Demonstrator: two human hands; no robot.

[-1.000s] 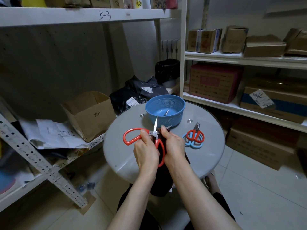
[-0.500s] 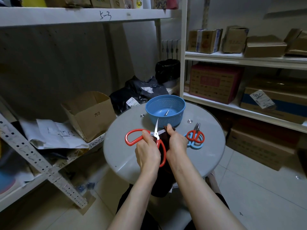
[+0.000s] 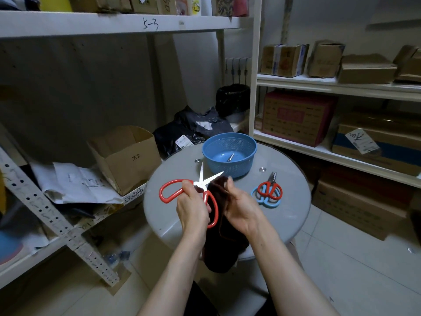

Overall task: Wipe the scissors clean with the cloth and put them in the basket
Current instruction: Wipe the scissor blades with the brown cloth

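Nearest: dark brown cloth [image 3: 222, 247], its tail hanging down past the near edge of the round grey table [image 3: 293, 215], its upper part bunched in the right hand [image 3: 242, 210]. The right fingers curl into the cloth, and the thumb stands up close to one blade tip.

The left hand [image 3: 193, 208] has its fingers wrapped round the large red-handled steel scissors [image 3: 201, 185] just below the pivot. The scissors are held in the air above the table, blades spread in a V, points away from the body.

Risk 1: open blades beside a bare thumb. If the cloth is drawn along an edge with thin cover, the edge may reach skin (sharpness cannot be judged here).

Risk 2: the grip is near the pivot, not through the loops. A tug from the cloth could swing a blade shut on the fingers or twist the scissors loose.

Further right: small red-handled scissors [image 3: 270, 188] lie on light-blue-handled scissors [image 3: 265, 201], well apart from the hands.

Far: blue perforated plastic basket [image 3: 237, 169] on the table, just beyond the blade tips, with a small metal piece [image 3: 230, 157] inside (identity unclear). Judgement: wiping is under way and the basket step is not yet done. Carrying the scissors over with the blades open could catch the rim and tip or shove the light basket.
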